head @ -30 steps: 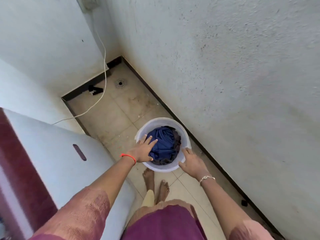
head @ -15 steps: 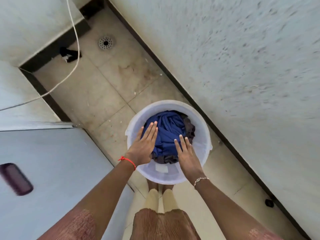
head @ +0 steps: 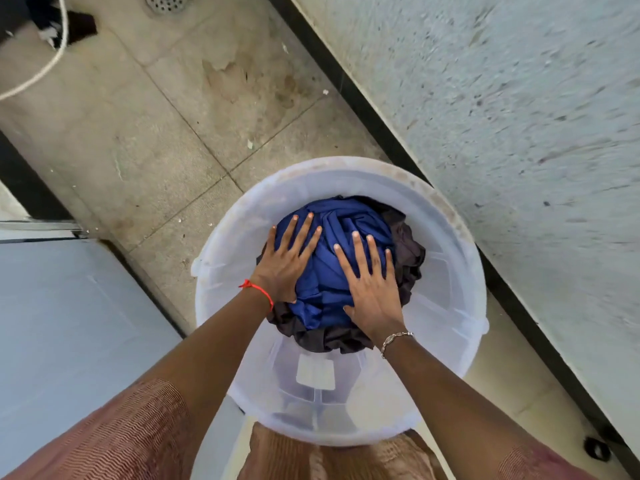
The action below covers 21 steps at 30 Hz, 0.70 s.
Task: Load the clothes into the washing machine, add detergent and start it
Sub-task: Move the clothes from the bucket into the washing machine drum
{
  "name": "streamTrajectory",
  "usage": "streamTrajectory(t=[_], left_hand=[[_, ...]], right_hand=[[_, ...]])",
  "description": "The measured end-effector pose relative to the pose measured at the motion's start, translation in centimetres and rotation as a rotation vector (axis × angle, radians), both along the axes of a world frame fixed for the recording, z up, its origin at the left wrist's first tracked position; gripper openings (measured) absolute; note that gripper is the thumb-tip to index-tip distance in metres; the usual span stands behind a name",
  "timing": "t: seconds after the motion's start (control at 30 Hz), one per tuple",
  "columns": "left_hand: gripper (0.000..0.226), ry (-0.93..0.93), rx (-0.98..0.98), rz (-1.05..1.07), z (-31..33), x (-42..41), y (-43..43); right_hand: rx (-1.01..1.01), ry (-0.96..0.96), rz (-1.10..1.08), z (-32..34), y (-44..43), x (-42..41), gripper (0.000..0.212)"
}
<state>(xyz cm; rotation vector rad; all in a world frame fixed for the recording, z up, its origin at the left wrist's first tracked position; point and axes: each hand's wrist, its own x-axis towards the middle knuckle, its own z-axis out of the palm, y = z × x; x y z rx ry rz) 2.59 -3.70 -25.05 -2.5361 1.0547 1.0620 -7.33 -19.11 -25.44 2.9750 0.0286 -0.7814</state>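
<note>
Hands first: our left hand [head: 285, 263] and right hand [head: 372, 289] both lie palm-down on the clothes, fingers straight and spread, gripping nothing. A red thread [head: 258, 289] sits on the left wrist, a metal bracelet [head: 394, 339] on the right.

Around them we see the white translucent bucket [head: 446, 289], round, standing on the tiled floor [head: 156, 133]; its rim encircles both hands. A pale label [head: 316, 372] shows on the near inner wall. The rough grey wall [head: 502, 116] runs just beside the bucket on the right, with a black skirting [head: 346, 84] at its foot. The washing machine [head: 69, 323] is a pale grey surface to the left, near the bucket but apart from it. Farther out: a floor drain [head: 166, 1], a white cord [head: 45, 71], a dark rag [head: 79, 27].

The drain and washing machine are cut by the frame edges; no lid or controls are visible. A small black object [head: 596, 448] by the skirting is too small to identify. The wall is motion-blurred. How deep the pile goes we cannot tell, our palms cover much of it.

The clothes sit inside the bucket, directly under both palms: a blue garment [head: 325, 271] on top, showing between the hands, and a dark brown garment [head: 408, 258] bunched beneath it, peeking out to the right and on the near side below the wrists.
</note>
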Motion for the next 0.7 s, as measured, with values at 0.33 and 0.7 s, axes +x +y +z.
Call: streamTrajectory(t=[0.33, 0.7], left_hand=[[0.12, -0.06, -0.094, -0.036, -5.0, -1.4, 0.4], [0.078, -0.202, -0.188, -0.148, -5.1, -2.0, 1.1]], right_hand=[[-0.122, -0.107, -0.008, -3.9, 0.3, 0.5, 0.112], [-0.021, 0.043, 0.106, -2.6, -0.5, 1.7, 0.081]])
